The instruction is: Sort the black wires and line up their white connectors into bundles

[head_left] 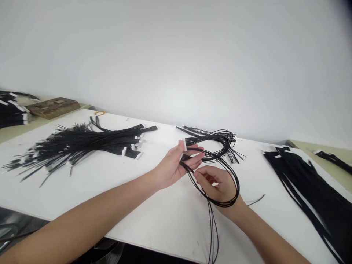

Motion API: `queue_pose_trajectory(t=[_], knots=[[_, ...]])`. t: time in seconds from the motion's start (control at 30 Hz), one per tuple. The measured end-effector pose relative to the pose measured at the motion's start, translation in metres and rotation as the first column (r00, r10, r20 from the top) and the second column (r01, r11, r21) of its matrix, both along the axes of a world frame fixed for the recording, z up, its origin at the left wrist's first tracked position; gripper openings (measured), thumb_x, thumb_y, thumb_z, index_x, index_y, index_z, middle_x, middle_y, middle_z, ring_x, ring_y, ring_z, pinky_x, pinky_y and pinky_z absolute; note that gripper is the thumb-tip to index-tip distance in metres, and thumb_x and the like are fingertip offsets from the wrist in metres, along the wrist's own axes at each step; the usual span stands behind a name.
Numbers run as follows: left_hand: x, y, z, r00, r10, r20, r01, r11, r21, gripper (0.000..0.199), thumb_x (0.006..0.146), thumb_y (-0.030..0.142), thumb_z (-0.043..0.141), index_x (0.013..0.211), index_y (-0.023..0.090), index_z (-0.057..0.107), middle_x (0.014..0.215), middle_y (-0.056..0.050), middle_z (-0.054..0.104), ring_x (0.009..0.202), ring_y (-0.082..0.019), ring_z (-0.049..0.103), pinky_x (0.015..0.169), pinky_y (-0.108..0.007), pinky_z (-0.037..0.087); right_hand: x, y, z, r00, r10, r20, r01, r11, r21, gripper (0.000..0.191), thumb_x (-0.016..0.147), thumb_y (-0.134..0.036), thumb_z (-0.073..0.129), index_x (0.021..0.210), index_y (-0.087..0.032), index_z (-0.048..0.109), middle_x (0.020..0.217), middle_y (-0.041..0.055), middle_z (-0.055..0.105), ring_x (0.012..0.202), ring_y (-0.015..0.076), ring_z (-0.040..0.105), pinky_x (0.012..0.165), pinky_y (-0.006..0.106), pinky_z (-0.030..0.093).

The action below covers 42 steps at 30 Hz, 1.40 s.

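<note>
Showing dark cables (11, 113) w/ white ends at far L, on a greenish surface. Showing a brown block (55, 107) just R of them. Showing a yellow ring (99, 113) near the far edge of the white bench (154, 220). Spreading nearer, on L of bench: a big pile of blk wires (90, 141), loose ends pointing L, white connectors mostly at R end.

Reaching in from near L w/ L hand (172, 165), palm partly up, approx. mid-bench. Clamping thumb & fingers on blk harness (238, 183) by its white-connector end. Looping harness wires R, around & over R hand (217, 183), w/ a few strands hanging toward near edge. Pinching harness wires btwn thumb & index of R hand, fingers together there, other fingers curling.

Lying just beyond both hands: a coiled wire bunch (228, 141); can't tell if joined to harness. Lying R of R forearm: a loose wire (257, 200). Stretching along R side of bench: flat blk cables (310, 176). Showing more cables (335, 161) at far R, on a greenish surface.
</note>
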State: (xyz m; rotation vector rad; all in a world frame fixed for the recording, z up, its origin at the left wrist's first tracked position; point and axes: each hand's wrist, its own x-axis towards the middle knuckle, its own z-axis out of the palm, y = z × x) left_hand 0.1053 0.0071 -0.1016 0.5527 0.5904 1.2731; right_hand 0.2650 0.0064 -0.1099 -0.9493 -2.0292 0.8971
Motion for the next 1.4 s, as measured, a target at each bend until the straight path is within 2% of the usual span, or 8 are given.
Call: queue_pose_trajectory(t=[0.57,0.7,0.83,0.97,1.03,1.2,1.3,1.4], knots=[[0.001,0.0,0.0,1.0,-0.002,-0.012,0.002,1.0,0.012,0.04,0.079,0.048,0.057,0.088,0.01,0.066,0.106,-0.012,0.064,0.096,-0.019,0.063,0.097,-0.034,0.043,0.003,0.005,-0.002,0.997,-0.075,-0.006,0.074,0.964,0.257,0.009,0.083,-0.023,0.051,0.08,-0.019,0.059,0.066,-0.0013,0.055,0.053,0.0089,0.043,0.049,0.021,0.037],[0.0,0.0,0.0,1.0,0.009,-0.01,-0.009,1.0,0.017,0.045,0.077,0.051,0.057,0.089,0.008,0.065,0.102,-0.013,0.064,0.096,-0.02,0.062,0.097,-0.036,0.042,0.004,0.007,-0.003,0.995,0.014,-0.099,-0.013,1.0,0.006,0.012,0.085,-0.029,0.051,0.081,-0.02,0.057,0.068,-0.002,0.05,0.053,0.0084,0.04,0.045,0.02,0.034],[0.0,0.001,-0.001,1.0,0.019,-0.007,-0.019,1.0,0.019,0.044,0.08,0.05,0.055,0.092,0.008,0.064,0.099,-0.012,0.064,0.095,-0.021,0.062,0.096,-0.038,0.043,0.005,0.006,0.002,0.988,0.089,-0.13,-0.116,0.969,-0.219,0.016,0.084,-0.035,0.053,0.078,-0.02,0.055,0.063,-0.0042,0.04,0.049,0.0069,0.03,0.041,0.02,0.027],[-0.001,0.002,-0.003,1.0,-0.004,-0.014,0.004,1.0,0.001,0.043,0.08,0.05,0.055,0.093,0.01,0.064,0.1,-0.013,0.065,0.097,-0.023,0.062,0.097,-0.041,0.042,0.007,0.005,0.014,0.997,-0.027,-0.066,0.01,0.966,-0.257,0.015,0.082,-0.034,0.056,0.08,-0.019,0.054,0.072,-0.0025,0.045,0.053,0.0066,0.032,0.046,0.021,0.028],[-0.001,0.003,-0.005,1.0,-0.009,-0.014,0.009,1.0,0.004,0.043,0.08,0.051,0.055,0.092,0.011,0.065,0.103,-0.012,0.065,0.098,-0.023,0.062,0.098,-0.042,0.041,0.01,0.005,0.021,1.0,-0.027,-0.013,0.022,0.952,-0.305,0.014,0.081,-0.032,0.058,0.08,-0.019,0.053,0.065,-0.004,0.041,0.052,0.0067,0.029,0.047,0.022,0.025],[-0.001,0.002,-0.005,0.998,-0.027,-0.056,0.028,1.0,0.008,0.043,0.08,0.051,0.054,0.093,0.011,0.066,0.107,-0.013,0.064,0.098,-0.023,0.062,0.098,-0.041,0.041,0.019,0.006,0.035,0.989,0.056,-0.134,-0.119,0.843,-0.525,0.016,0.075,-0.028,0.065,0.078,-0.02,0.051,0.052,-0.008,0.024,0.048,0.0065,0.022,0.046,0.022,0.017],[-0.001,0.001,-0.003,0.996,-0.036,-0.082,0.036,0.999,-0.001,0.045,0.081,0.051,0.053,0.095,0.01,0.065,0.111,-0.015,0.062,0.099,-0.023,0.062,0.096,-0.039,0.044,0.024,0.009,0.039,0.927,0.003,-0.374,-0.256,0.734,-0.629,0.018,0.077,-0.033,0.064,0.076,-0.02,0.052,0.05,-0.0087,0.025,0.045,0.0053,0.02,0.044,0.021,0.019],[-0.001,0.001,0.0,0.997,-0.027,-0.078,0.026,1.0,-0.012,0.043,0.08,0.051,0.054,0.096,0.012,0.063,0.116,-0.015,0.061,0.101,-0.025,0.061,0.092,-0.04,0.047,0.028,0.012,0.039,0.824,-0.1,-0.558,-0.329,0.716,-0.616,0.016,0.077,-0.033,0.063,0.076,-0.02,0.054,0.049,-0.0086,0.026,0.042,0.0055,0.024,0.042,0.02,0.023]])
